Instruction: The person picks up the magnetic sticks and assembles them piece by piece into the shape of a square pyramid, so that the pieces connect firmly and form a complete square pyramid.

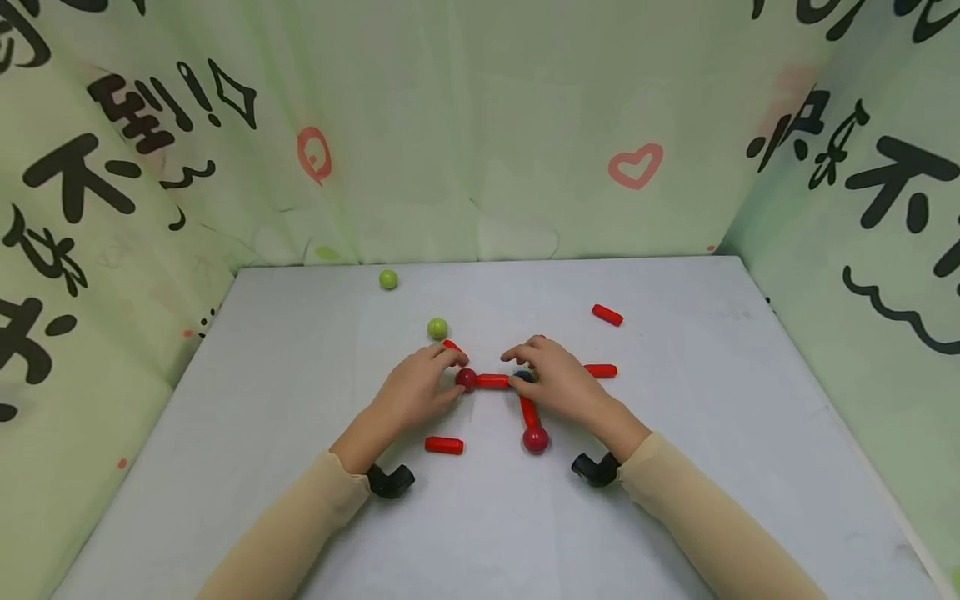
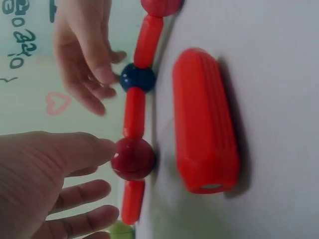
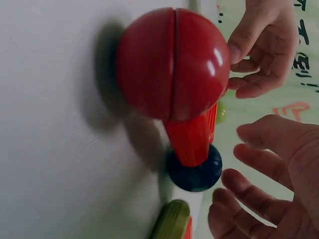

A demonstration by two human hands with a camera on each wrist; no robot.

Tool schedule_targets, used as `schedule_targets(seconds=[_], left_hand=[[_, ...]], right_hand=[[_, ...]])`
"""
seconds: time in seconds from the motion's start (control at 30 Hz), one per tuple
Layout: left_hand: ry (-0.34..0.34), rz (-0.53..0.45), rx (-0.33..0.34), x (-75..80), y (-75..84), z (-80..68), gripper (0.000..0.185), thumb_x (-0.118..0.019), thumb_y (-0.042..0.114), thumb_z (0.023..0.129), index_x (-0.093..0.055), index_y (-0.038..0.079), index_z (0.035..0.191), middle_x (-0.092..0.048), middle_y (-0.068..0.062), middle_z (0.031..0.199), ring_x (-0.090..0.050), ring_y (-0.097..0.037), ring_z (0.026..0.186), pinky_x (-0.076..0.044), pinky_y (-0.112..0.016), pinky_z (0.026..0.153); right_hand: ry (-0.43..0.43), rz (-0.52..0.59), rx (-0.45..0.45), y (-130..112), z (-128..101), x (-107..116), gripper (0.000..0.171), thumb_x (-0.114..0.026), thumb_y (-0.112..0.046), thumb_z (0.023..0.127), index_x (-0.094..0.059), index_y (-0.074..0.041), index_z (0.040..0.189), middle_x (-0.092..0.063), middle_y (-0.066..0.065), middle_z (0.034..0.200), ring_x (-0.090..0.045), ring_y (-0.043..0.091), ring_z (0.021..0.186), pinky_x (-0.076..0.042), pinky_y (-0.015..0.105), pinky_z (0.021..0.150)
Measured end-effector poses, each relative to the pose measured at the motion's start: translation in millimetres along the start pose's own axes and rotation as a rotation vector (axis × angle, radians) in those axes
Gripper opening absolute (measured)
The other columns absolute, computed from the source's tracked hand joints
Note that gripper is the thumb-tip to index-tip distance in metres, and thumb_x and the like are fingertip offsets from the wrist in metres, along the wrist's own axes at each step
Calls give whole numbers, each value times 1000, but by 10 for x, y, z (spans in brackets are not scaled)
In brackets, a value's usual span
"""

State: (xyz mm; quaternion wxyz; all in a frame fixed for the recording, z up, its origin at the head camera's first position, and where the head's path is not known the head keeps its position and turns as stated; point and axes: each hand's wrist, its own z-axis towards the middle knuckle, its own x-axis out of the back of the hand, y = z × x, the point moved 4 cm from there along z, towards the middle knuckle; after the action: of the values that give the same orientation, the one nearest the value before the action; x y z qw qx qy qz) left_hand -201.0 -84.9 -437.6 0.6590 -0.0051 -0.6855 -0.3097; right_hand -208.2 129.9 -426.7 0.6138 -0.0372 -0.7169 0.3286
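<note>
My left hand point(image 1: 416, 387) is beside a dark red ball point(image 1: 466, 380). In the left wrist view the thumb lies at the edge of that ball point(image 2: 133, 159), the fingers spread apart below it. A red rod point(image 1: 492, 381) joins it to a dark blue ball point(image 1: 522, 379). My right hand point(image 1: 562, 379) hovers around the blue ball, its fingers loosely bent and apart from it in the right wrist view. Another red rod point(image 1: 529, 412) runs from the blue ball to a second dark red ball point(image 1: 536, 440). A further red rod point(image 1: 455, 350) extends behind the left ball.
A loose red rod point(image 1: 444, 445) lies in front of the left hand. Two green balls point(image 1: 437, 328) stand farther back on the white table point(image 1: 300, 333). On the right are red rods point(image 1: 607, 315). An olive-coloured rod point(image 3: 171, 219) shows in the right wrist view.
</note>
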Motion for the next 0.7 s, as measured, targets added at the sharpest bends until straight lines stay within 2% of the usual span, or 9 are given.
schedule_targets(seconds=[0.13, 0.33, 0.4, 0.53, 0.7], left_hand=[[-61, 13, 3, 32, 47, -101, 26, -80, 20, 91, -70, 14, 115, -69, -3, 107, -64, -19, 98, -56, -35, 88], [-276, 3, -37, -17, 155, -312, 23, -82, 28, 89, -69, 15, 102, -64, 2, 94, -58, -13, 83, -53, -30, 77], [-325, -8, -40, -41, 178, -364, 23, -83, 26, 88, -68, 15, 101, -62, 3, 92, -55, -12, 81, -51, -29, 74], [-359, -6, -45, -78, 192, -410, 20, -82, 17, 87, -68, 14, 101, -59, 4, 89, -54, -11, 79, -50, -28, 73], [-338, -9, -18, -104, 143, -398, 17, -81, 12, 88, -67, 14, 98, -57, 4, 84, -54, -13, 76, -48, -28, 70]], right_hand=[[-59, -83, 42, -104, 61, -43, 35, -73, -23, 96, -70, -15, 130, -67, 7, 125, -62, 25, 112, -57, 43, 93], [-97, -128, 24, -141, 100, -94, 32, -75, -22, 95, -72, -16, 126, -71, 3, 114, -63, 18, 97, -57, 35, 82], [-98, -128, 8, -129, 104, -100, 30, -75, -21, 94, -72, -16, 124, -71, 2, 110, -62, 16, 91, -56, 31, 77], [-113, -97, -39, -96, 103, -109, 30, -76, -19, 93, -73, -15, 123, -71, 0, 99, -60, 14, 78, -51, 28, 67], [-164, -4, -97, -91, 75, -138, 43, -77, -16, 89, -67, -13, 131, -66, -1, 84, -59, 14, 64, -49, 27, 61]])
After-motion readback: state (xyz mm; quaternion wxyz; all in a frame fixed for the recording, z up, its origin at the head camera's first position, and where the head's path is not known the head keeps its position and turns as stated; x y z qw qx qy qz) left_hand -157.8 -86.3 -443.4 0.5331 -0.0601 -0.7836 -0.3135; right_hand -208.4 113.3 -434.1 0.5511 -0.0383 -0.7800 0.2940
